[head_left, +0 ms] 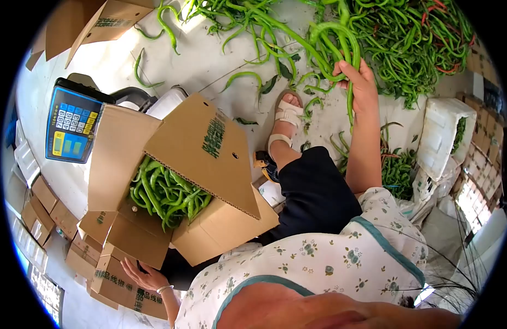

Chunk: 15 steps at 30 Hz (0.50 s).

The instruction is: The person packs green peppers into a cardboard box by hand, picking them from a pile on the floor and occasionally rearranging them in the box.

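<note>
My right hand (358,86) is closed around a few long green chili peppers (349,52), held over the floor at the edge of a large pepper pile. Some of them curve up above the fingers and one hangs down past the wrist. Low on the left, my left hand (146,277) has its fingers apart, beside the open cardboard box (201,241) and close to a printed carton (115,278) below. Inside the open box lie many green peppers (164,192). Its large flap (201,148) stands up over part of them.
A scale display with a keypad (72,120) stands left of the box. The big pile (412,49) has red peppers among the green. Loose peppers (245,77) are scattered on the floor by my sandalled foot (289,115). A white foam box (442,137) lies at right; cartons (61,216) line the left.
</note>
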Available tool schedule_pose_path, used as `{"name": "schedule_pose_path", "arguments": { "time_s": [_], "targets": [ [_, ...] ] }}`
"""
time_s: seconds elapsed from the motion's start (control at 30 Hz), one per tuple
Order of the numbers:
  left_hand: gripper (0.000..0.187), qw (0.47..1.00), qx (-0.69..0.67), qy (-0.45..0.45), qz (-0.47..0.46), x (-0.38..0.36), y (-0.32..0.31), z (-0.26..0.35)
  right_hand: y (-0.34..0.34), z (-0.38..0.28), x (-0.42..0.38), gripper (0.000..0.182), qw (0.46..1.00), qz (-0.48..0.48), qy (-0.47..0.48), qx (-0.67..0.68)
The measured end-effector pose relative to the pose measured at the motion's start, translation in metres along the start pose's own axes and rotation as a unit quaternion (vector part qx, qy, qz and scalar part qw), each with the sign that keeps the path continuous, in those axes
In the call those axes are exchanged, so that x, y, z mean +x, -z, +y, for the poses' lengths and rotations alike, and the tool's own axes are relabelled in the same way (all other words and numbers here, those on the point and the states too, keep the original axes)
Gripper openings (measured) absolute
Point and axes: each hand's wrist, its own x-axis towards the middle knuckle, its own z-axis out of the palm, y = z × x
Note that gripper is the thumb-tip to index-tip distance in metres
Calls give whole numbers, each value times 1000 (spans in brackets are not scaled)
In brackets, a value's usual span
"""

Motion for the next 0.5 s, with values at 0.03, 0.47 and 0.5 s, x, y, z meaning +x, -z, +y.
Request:
{"name": "schedule_pose_path", "arguments": {
  "time_s": [0.03,0.47,0.5],
  "targets": [
    [40,1000,5,4,-4,-1,-1,-1,-1,-9,-5,25,1000,-25,11,-7],
    [41,1000,1,5,11,2,0,-3,-17,-64,15,39,960,-257,67,84],
    [42,1000,-2,9,22,2,-2,-5,-19,-76,6,36,965,-232,78,94]
  ]
}}
